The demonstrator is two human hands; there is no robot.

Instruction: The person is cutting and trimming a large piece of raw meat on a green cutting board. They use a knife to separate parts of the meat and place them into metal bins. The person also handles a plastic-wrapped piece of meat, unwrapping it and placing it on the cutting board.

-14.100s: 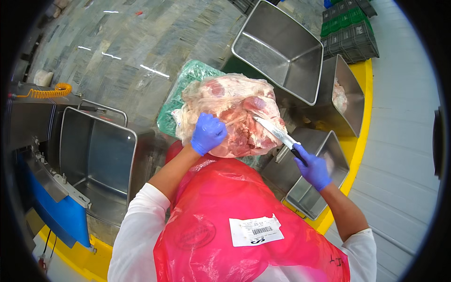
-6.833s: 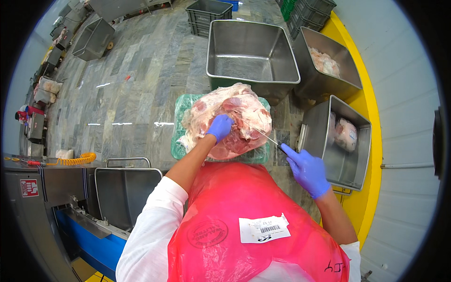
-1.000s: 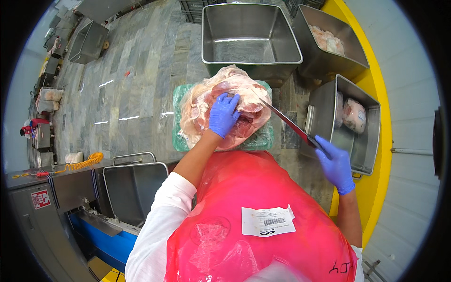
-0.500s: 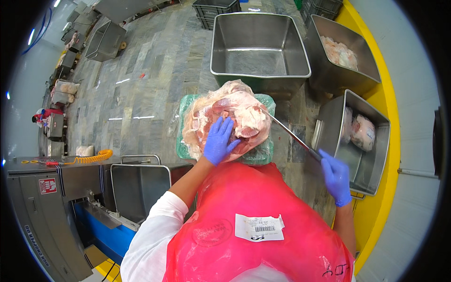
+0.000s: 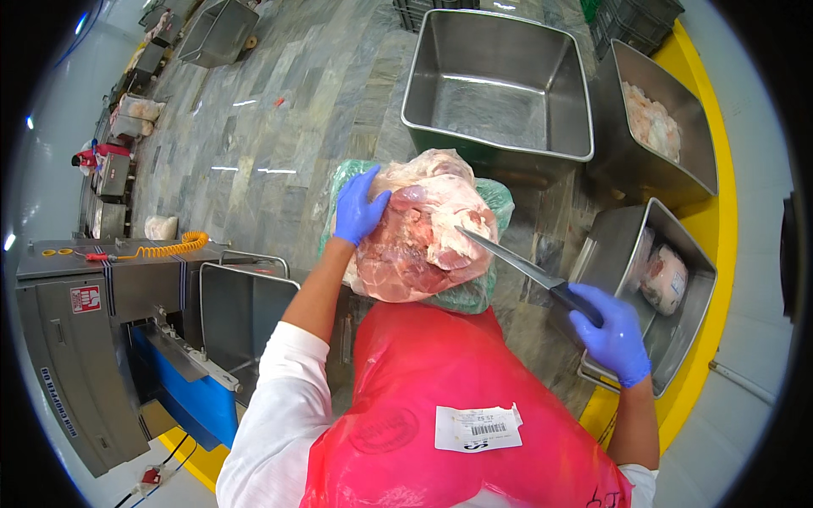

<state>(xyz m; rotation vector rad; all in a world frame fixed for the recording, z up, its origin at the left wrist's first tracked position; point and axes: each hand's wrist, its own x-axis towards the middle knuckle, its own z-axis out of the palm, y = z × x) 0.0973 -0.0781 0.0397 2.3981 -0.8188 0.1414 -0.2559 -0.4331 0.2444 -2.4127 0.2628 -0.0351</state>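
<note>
blue-gloved left hand (image 5: 356, 212) lies spread on the meat (image 5: 406, 250), the right hand (image 5: 614, 334) wrapping the knife (image 5: 518, 263), handle partly hidden.

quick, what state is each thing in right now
left hand, gloved, thumb spread, on the meat's upper left
right hand, gloved, closed around the knife's handle
knife, held, tip at the meat, contact unclear
meat, raw, partly cut
green base, plastic-covered, under the meat
large steel bin, open-topped
upper right bin, holding pale pieces
lower right bin, holding a wrapped package
apron, worn
</note>
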